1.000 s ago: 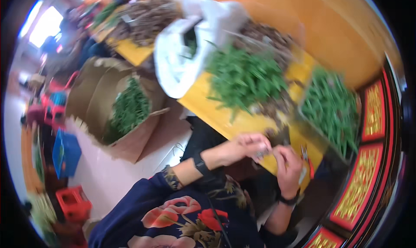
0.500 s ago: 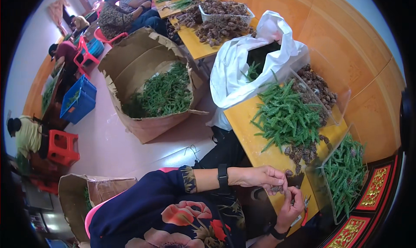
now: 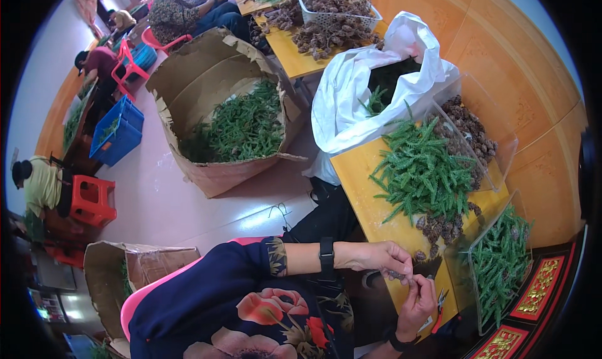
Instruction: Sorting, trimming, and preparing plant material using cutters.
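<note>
While the left hand [image 3: 381, 257] is pinching a cone [image 3: 394, 275], I can't tell if the right hand [image 3: 419, 304] is gripping anything. Guessing midway: right bin [image 3: 475, 296]'s holding sprigs [image 3: 501, 262], loose cones [image 3: 442, 227] are waiting.

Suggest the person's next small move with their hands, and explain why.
Perhaps steady the small brownish piece in the left hand while the right hand works at it: both hands' fingertips are together there, and the red-handled pliers lie untouched.
</note>
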Available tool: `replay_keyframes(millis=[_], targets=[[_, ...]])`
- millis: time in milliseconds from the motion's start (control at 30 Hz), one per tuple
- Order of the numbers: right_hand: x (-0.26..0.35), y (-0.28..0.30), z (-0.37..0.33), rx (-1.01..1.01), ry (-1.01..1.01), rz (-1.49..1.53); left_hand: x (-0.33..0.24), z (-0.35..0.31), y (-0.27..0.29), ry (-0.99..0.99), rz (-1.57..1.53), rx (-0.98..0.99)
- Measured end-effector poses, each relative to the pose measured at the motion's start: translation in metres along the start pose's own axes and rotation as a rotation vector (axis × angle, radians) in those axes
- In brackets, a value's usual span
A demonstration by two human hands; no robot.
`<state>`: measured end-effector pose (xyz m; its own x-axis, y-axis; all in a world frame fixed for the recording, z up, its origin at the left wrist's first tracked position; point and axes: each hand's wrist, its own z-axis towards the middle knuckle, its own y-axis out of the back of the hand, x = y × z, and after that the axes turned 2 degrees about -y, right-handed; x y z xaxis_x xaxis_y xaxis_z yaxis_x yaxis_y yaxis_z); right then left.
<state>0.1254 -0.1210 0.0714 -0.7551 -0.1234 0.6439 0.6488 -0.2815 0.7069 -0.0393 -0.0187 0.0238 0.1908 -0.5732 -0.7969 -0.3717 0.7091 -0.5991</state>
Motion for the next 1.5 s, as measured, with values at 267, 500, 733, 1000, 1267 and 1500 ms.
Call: replay_keyframes(millis=[267, 500, 733, 1000, 1267, 1500], targets=[[0.004, -0.005, 0.011, 0.066, -0.245, 0.337, 0.005, -0.003, 0.001, -0.069, -0.142, -0.121], [0.016, -0.002, 0.006, 0.097, -0.419, 0.420, 0.018, -0.004, 0.001, -0.177, -0.083, -0.143], [0.022, -0.019, 0.013, -0.035, -0.589, 0.786, -0.018, -0.028, -0.012, -0.119, -0.056, -0.325], [0.021, -0.027, -0.001, 0.082, -0.520, 1.061, -0.024, -0.030, -0.017, -0.047, 0.006, -0.299], [0.015, -0.028, -0.009, 0.017, -0.491, 1.138, -0.026, -0.031, -0.035, 0.079, 0.080, -0.315], [0.000, -0.026, -0.011, -0.145, -0.505, 0.928, -0.021, -0.011, -0.034, 0.210, 0.148, -0.268]])
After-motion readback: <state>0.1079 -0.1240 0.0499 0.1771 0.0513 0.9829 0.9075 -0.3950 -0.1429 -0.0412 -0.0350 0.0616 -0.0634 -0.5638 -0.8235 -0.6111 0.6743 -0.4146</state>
